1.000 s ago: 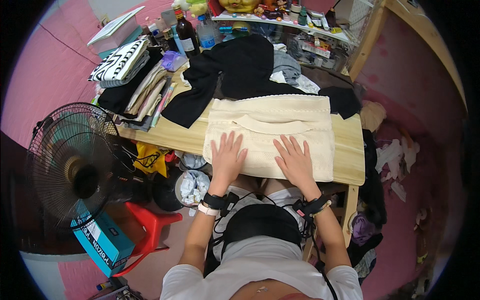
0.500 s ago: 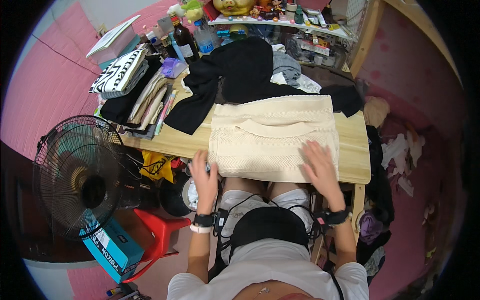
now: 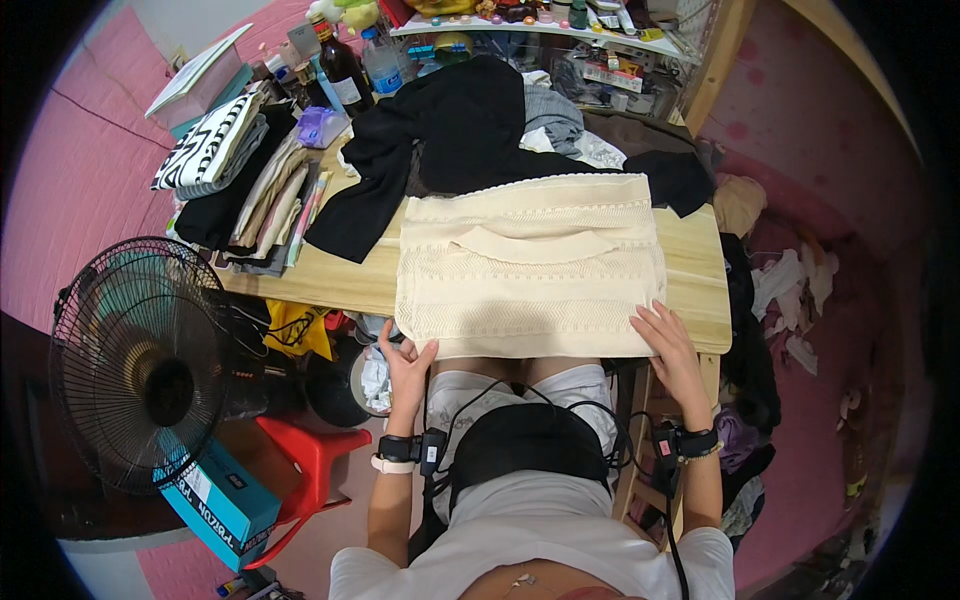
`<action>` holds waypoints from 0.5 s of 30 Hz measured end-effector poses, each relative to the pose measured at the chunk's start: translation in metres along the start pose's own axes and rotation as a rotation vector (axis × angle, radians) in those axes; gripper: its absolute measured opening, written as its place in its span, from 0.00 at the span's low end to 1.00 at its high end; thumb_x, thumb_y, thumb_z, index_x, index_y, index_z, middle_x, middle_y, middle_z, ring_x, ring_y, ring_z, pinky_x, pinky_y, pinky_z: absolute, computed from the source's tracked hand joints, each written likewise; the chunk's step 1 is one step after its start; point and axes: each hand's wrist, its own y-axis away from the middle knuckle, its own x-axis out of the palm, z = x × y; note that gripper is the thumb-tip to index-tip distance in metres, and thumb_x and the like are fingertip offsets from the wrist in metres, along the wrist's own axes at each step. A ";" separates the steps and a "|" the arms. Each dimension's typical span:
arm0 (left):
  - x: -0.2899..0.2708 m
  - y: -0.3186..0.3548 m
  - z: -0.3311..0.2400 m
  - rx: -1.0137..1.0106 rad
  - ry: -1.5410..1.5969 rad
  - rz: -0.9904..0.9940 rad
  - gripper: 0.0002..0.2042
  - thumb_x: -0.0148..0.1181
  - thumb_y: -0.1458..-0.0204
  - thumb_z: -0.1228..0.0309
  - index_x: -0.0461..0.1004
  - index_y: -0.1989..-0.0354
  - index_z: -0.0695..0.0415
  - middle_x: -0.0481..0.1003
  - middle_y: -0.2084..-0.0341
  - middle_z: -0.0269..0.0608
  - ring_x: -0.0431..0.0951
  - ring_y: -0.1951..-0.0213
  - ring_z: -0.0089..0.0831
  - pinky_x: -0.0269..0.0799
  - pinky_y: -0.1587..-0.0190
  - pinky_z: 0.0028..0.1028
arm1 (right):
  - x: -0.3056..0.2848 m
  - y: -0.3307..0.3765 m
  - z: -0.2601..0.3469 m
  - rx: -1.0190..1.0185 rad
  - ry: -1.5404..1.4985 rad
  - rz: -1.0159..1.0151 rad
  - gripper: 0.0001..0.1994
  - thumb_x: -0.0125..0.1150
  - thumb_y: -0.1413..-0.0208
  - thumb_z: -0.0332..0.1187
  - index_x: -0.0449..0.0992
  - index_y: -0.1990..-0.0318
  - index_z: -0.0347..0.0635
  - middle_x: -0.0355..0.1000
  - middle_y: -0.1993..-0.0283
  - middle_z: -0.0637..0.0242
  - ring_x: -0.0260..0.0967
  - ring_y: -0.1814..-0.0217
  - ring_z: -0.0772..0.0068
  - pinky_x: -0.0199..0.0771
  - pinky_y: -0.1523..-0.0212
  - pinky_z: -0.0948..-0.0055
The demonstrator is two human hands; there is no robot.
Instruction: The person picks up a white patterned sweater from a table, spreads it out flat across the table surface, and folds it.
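A cream knitted garment [image 3: 530, 290] with openwork bands lies folded flat on the wooden table [image 3: 690, 270]. Its neckline curves across the middle, and its front edge reaches the table's near edge. At the garment's near left corner is my left hand [image 3: 408, 372], open, thumb and fingers apart around the corner. My right hand [image 3: 672, 350] is open too, its fingers touching the near right corner. Beyond the cream garment, a black long-sleeved top [image 3: 460, 130] is spread out, one sleeve hanging toward the left front.
A stack of folded clothes [image 3: 255, 200] stands on the table's left, near a dark bottle [image 3: 343, 70] and a purple pack [image 3: 320, 127]. A black fan [image 3: 140, 360] is at left, above a red stool [image 3: 310, 455] and blue box [image 3: 225, 500]. Crowded shelf [image 3: 560, 32] behind.
My right hand has moved from on top of the garment to its near right corner. My left hand has come to the near left corner. The view has shifted slightly.
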 end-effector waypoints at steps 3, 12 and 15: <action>0.003 0.008 -0.012 0.065 -0.037 -0.059 0.34 0.57 0.49 0.82 0.41 0.40 0.54 0.71 0.54 0.52 0.73 0.55 0.29 0.67 0.53 0.23 | -0.003 0.006 -0.003 -0.026 -0.041 -0.061 0.30 0.57 0.69 0.13 0.72 0.50 0.41 0.68 0.44 0.60 0.58 0.37 0.52 0.57 0.38 0.56; -0.008 0.044 -0.085 -0.055 -0.319 0.254 0.10 0.56 0.46 0.76 0.70 0.55 0.62 0.72 0.64 0.36 0.74 0.68 0.18 0.73 0.71 0.18 | -0.035 0.024 0.026 0.050 -0.209 -0.095 0.21 0.56 0.67 0.14 0.74 0.59 0.36 0.73 0.53 0.57 0.64 0.42 0.51 0.62 0.42 0.59; -0.016 0.049 -0.101 -0.286 -0.216 0.287 0.15 0.59 0.49 0.79 0.68 0.51 0.61 0.72 0.62 0.36 0.75 0.64 0.20 0.74 0.65 0.19 | -0.042 0.032 0.028 0.083 -0.268 -0.063 0.20 0.55 0.65 0.15 0.74 0.59 0.36 0.73 0.53 0.58 0.65 0.43 0.51 0.62 0.42 0.60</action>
